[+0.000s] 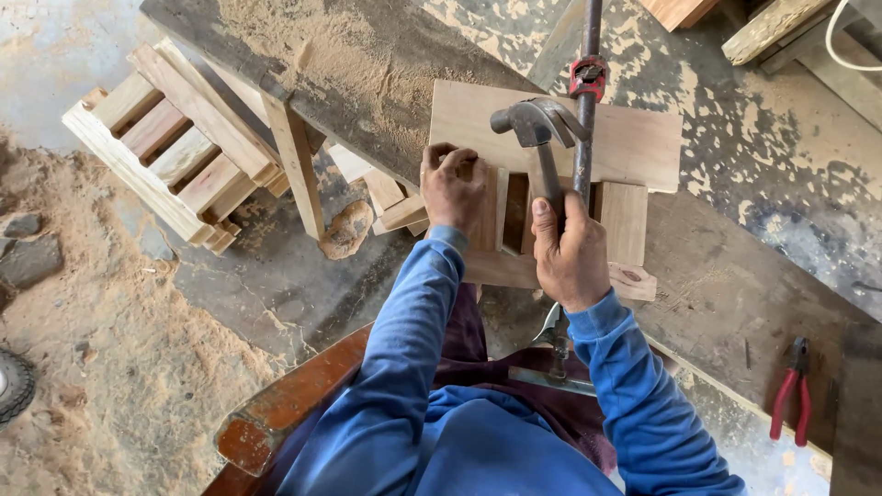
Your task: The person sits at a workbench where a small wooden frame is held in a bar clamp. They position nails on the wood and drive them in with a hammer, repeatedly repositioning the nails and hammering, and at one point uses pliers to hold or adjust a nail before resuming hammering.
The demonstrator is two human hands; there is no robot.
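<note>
Hammer raised over slatted wood frame on the table.
We note our right hand (571,257) wrapped in a firm grip on the hammer (537,129) handle, head above the wood frame (551,138). Our left hand (453,188) presses curled fingers on a slat (485,220). A bar clamp (586,83) stands beside; red pliers (792,390) lie well apart.

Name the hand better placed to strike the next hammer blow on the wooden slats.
Right. The right hand already grips the hammer, its head raised over the wooden slats. The left hand rests on the slats, likely steadying them.
</note>
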